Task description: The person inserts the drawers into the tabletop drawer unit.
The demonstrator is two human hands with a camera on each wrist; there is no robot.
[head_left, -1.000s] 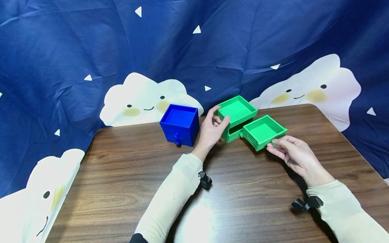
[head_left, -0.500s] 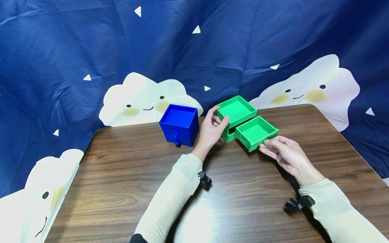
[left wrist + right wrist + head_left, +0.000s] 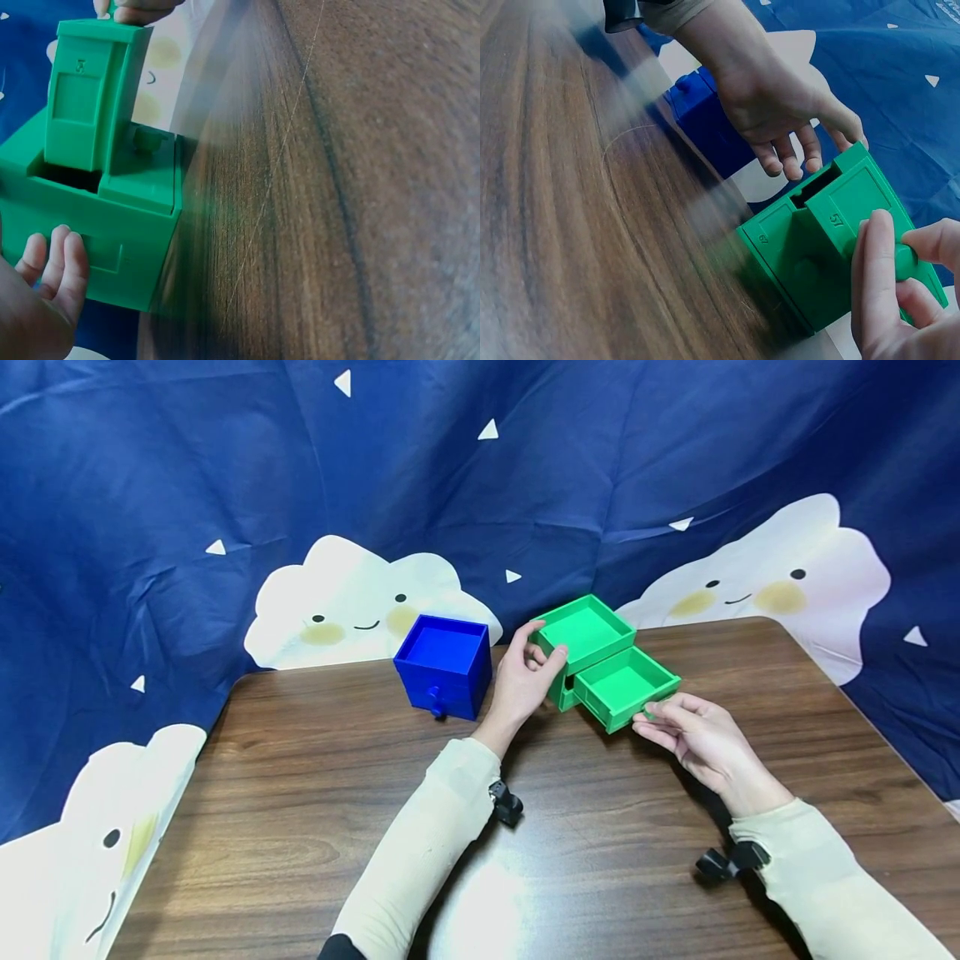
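A small green drawer cabinet (image 3: 583, 631) with a shallow tray top stands at the back of the table. Its upper drawer (image 3: 627, 683) juts far out of the front opening, with a dark gap at one side in both wrist views. My right hand (image 3: 708, 739) pinches that drawer's round knob (image 3: 906, 261) between thumb and fingers. On the cabinet's left side, my left hand (image 3: 521, 681) grips the body, thumb near the front corner and other fingers along the wall. Below the drawer, the lower front shows another knob (image 3: 148, 139).
A blue drawer cabinet (image 3: 450, 681) with knobs on its front stands left of the green one, near the left forearm. The wooden table (image 3: 300, 827) ends at a blue cloud-print cloth (image 3: 420, 460) behind. Each wrist carries a small black camera.
My right hand has moved left with the green drawer, bringing it from beside the cabinet into the upper opening. The left hand and both cabinets have stayed put.
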